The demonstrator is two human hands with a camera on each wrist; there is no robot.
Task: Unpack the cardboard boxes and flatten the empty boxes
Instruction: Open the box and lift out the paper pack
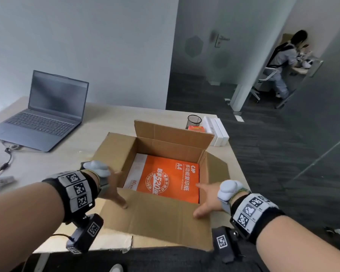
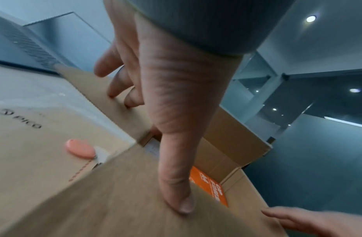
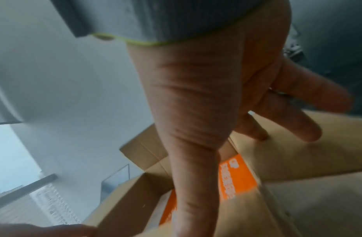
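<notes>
So the cardboard box (image 1: pixel 165 146) sits on the light wooden desk (image 1: pixel 98 122) with all four flaps folded out, and both hands are on it. The left hand (image 1: pixel 112 185) is spread wide: its thumb presses down on the near flap (image 1: pixel 157 216), while the other fingers (image 2: pixel 115 89) rest on the left flap, splayed and pretty straight. Nothing is being pinched, just flat contact. The right hand (image 1: pixel 208 201) does the mirror job, thumb lying on the near flap's right end and the fingers fanned out over the right flap (image 3: pixel 297 144). Again relaxed and spread, no grip around anything.

Right between the two hands, down in the bottom of the box, lies an orange ream of A4 paper (image 1: pixel 165 179), flat, label up. It's just below both thumbs.

Out past the left hand's fingers there's an open laptop (image 1: pixel 47 112) with a dark screen. Beyond the box, on the far side from both hands, stand a black mesh pen cup (image 1: pixel 194 120) and a white box (image 1: pixel 216 128). Just beside the left thumb, the left wrist view shows a pink blob (image 2: pixel 80 149) on another cardboard surface; can't tell what it is.
</notes>
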